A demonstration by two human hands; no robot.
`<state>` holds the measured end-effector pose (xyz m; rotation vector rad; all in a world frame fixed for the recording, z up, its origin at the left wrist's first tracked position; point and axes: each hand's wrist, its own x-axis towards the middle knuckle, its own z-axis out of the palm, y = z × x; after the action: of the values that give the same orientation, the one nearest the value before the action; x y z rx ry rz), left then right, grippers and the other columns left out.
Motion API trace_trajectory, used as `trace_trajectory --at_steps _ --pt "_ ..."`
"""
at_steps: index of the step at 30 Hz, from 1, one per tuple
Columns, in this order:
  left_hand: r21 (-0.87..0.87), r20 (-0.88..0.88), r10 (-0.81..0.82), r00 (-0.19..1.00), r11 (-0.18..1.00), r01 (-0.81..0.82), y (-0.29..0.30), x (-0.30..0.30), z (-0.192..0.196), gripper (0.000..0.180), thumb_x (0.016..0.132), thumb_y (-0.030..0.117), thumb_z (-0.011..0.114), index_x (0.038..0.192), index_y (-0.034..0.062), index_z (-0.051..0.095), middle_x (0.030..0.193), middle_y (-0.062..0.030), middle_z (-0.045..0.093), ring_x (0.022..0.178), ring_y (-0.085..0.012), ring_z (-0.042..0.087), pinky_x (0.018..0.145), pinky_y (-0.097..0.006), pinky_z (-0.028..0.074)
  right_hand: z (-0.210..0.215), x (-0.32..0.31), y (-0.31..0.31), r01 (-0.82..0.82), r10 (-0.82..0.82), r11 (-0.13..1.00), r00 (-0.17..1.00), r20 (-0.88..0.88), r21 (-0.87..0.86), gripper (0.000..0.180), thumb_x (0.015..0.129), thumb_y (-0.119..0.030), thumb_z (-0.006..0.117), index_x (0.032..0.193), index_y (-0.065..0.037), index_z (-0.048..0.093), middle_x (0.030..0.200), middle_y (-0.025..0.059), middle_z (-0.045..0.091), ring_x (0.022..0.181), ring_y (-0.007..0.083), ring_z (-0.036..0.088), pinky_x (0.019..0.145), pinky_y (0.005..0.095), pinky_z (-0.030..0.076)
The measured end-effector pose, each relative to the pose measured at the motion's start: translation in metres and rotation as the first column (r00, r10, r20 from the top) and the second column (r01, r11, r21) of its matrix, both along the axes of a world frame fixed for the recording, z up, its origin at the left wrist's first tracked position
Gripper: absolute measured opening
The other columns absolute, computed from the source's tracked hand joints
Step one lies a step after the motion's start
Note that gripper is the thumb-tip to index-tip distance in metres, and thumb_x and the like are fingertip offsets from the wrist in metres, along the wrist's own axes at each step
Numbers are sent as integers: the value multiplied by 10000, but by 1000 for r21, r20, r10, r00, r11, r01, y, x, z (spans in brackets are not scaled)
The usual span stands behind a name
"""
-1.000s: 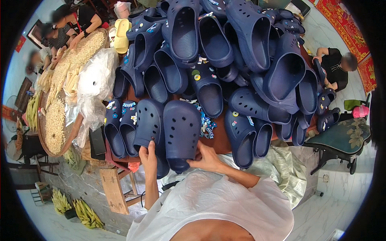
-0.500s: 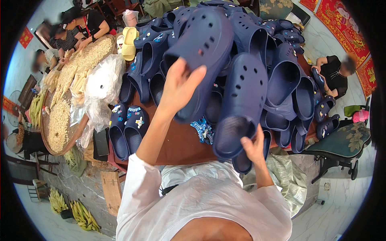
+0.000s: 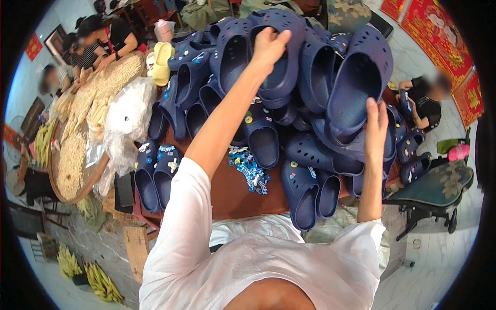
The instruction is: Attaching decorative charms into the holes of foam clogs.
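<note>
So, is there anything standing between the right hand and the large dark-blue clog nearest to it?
Nothing visible does. The right hand overlaps the edge of the large dark-blue clog in this view; other clogs lie beside and below, not between.

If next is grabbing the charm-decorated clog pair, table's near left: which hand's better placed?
Left hand, likely: the charm-decorated clogs lie to its left, nearer to it than to the right hand, which is farther right, at a plain navy clog.
</note>
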<state>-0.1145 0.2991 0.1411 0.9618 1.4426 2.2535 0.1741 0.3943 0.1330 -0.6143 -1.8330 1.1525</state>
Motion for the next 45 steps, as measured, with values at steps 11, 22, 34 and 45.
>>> trace_trajectory --at_steps 11,22,34,45 --pt "-296 -226 149 963 931 -214 22 18 -21 718 814 202 629 1367 -167 357 1294 -326 554 1240 -414 540 1048 -397 432 2 -43 88 171 -175 984 981 86 54 710 898 -575 642 1217 55 570 817 24 604 625 59 507 498 202 354" --pt "-406 -180 92 979 900 -159 7 19 -24 847 781 141 605 1456 -182 208 1405 -355 443 1345 -406 444 1116 -364 365 -32 -34 84 200 -230 894 973 28 401 561 973 -427 604 1279 39 539 1098 105 565 876 122 538 688 246 434" --pt "-428 -375 216 901 822 -375 -36 61 -27 737 777 155 658 1359 -136 311 1293 -324 462 1204 -463 488 1057 -461 403 -53 -49 -90 -90 79 764 996 45 639 331 855 24 657 1178 -29 605 1129 139 520 890 206 555 719 301 477" --pt "-90 -681 571 458 556 -826 -182 15 -114 363 771 17 623 1129 32 566 1056 -150 554 991 -313 550 877 -392 479 -136 -76 -140 -330 307 861 944 123 387 277 859 18 648 1131 -18 614 1123 176 524 1001 278 575 710 313 508"
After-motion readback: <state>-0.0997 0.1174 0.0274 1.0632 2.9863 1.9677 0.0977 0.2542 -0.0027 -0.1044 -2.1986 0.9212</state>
